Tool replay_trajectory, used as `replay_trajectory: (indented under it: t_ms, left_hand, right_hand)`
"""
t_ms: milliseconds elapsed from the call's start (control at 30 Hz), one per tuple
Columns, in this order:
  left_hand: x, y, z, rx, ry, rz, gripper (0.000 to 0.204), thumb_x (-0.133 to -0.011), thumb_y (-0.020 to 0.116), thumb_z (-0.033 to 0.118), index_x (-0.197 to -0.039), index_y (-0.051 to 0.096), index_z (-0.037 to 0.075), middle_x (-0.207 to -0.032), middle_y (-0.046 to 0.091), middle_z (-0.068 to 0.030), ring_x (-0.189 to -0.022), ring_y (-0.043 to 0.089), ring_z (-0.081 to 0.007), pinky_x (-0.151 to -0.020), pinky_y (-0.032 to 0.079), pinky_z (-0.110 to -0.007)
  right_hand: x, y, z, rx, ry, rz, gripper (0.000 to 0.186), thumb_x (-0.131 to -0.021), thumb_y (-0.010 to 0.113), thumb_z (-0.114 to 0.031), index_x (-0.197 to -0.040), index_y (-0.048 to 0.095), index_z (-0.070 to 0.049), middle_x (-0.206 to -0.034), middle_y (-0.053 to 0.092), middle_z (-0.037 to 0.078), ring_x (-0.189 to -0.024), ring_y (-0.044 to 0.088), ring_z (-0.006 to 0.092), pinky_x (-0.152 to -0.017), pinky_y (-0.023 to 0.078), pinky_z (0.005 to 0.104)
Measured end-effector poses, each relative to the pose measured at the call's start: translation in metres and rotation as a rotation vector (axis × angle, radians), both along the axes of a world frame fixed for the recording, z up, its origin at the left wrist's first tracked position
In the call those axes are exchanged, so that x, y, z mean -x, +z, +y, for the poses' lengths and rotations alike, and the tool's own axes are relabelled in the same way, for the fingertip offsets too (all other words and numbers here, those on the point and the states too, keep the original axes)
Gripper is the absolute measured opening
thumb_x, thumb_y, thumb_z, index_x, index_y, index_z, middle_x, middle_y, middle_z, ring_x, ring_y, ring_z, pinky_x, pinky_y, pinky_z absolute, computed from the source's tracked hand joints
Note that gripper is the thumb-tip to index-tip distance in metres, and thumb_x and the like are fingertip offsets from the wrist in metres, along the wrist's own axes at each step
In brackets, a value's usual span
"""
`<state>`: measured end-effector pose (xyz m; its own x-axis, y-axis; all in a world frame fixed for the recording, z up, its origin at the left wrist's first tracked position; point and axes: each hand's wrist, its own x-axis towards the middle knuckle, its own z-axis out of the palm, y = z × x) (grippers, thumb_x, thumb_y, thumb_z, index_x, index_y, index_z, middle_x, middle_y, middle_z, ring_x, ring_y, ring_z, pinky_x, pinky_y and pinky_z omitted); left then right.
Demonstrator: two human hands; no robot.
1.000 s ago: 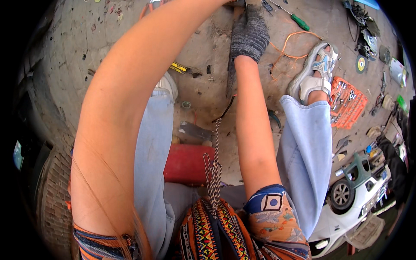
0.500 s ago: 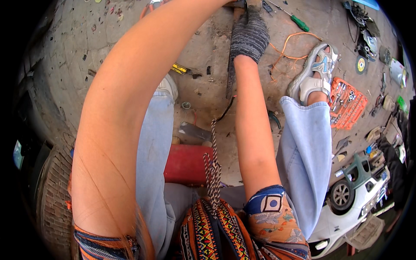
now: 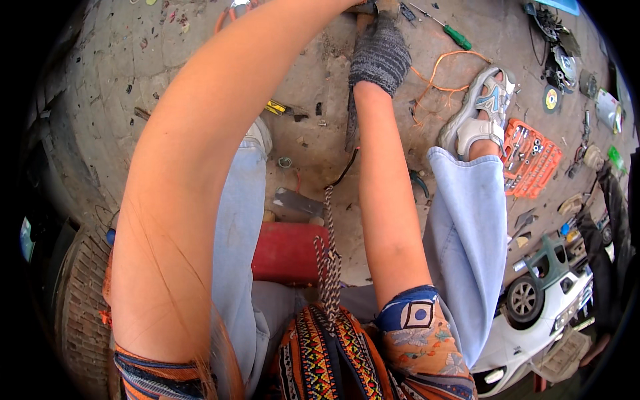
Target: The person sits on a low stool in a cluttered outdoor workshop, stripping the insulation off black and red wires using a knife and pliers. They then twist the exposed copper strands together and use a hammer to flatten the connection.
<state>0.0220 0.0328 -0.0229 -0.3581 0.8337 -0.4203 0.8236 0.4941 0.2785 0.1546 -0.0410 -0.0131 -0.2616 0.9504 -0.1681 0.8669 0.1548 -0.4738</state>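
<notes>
Steadying the gloved right hand (image 3: 380,57) by that dark bar (image 3: 351,127) helps; I can't tell how any fingers close, or on what.

I look down through my feed at a grimy grey-brown floor (image 3: 100,100), seamed and speckled with debris. Brickwork (image 3: 83,300) bends along my lower left; rightward, I have a green stool (image 3: 563,267) near a white car (image 3: 497,343), in soft, even light.

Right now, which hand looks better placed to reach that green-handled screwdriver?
Probably the gloved right hand: the green-handled screwdriver lies just to its right, while the left arm leaves view at the top edge, farther left.
</notes>
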Motion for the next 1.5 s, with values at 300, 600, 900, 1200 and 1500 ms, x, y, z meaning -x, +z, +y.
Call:
replay_trajectory:
  t_ms: [300,600,900,1200,1500]
  left_hand:
    - [-0.001,0.001,0.002,0.003,0.015,-0.056,0.028,-0.077,0.051,0.017,-0.092,0.07,0.004,-0.1,0.065,-0.0198,-0.095,0.064,-0.0306,-0.08,0.052,-0.039]
    - [-0.001,0.013,-0.004,0.022,-0.04,-0.05,0.026,-0.073,0.057,0.021,-0.088,0.071,0.005,-0.096,0.065,-0.0199,-0.093,0.064,-0.031,-0.079,0.052,-0.039]
    - [-0.002,0.013,-0.008,0.013,0.09,-0.168,0.024,-0.069,0.061,0.026,-0.086,0.072,0.013,-0.093,0.066,-0.0158,-0.09,0.065,-0.0292,-0.08,0.051,-0.036]
    - [0.002,-0.005,-0.007,-0.033,0.124,-0.265,0.026,-0.067,0.062,0.03,-0.086,0.072,0.015,-0.091,0.067,-0.0152,-0.087,0.065,-0.0279,-0.08,0.051,-0.035]
    - [-0.002,-0.007,-0.003,-0.039,0.152,-0.177,0.027,-0.067,0.061,0.029,-0.083,0.071,0.009,-0.086,0.066,-0.0175,-0.084,0.065,-0.0301,-0.079,0.051,-0.036]
  right_hand:
    - [-0.005,-0.008,-0.005,-0.045,0.023,-0.053,0.028,-0.089,0.049,-0.026,-0.1,0.063,-0.005,-0.093,0.064,0.021,-0.088,0.06,0.038,-0.077,0.048,0.0456]
    - [-0.005,0.002,-0.006,-0.096,0.002,0.023,0.028,-0.089,0.047,-0.024,-0.1,0.063,-0.004,-0.087,0.064,0.022,-0.082,0.06,0.0391,-0.075,0.048,0.0463]
    - [-0.007,0.006,-0.003,-0.06,-0.034,0.084,0.03,-0.091,0.048,-0.024,-0.104,0.064,-0.003,-0.092,0.063,0.024,-0.085,0.06,0.0398,-0.079,0.047,0.0451]
    - [-0.004,0.012,-0.003,-0.015,-0.072,0.046,0.033,-0.092,0.047,-0.026,-0.107,0.064,-0.002,-0.096,0.063,0.025,-0.088,0.061,0.0399,-0.081,0.047,0.0456]
    - [-0.005,0.011,-0.003,-0.007,-0.075,0.068,0.033,-0.092,0.046,-0.026,-0.106,0.063,-0.003,-0.094,0.063,0.024,-0.086,0.06,0.0404,-0.079,0.047,0.0465]
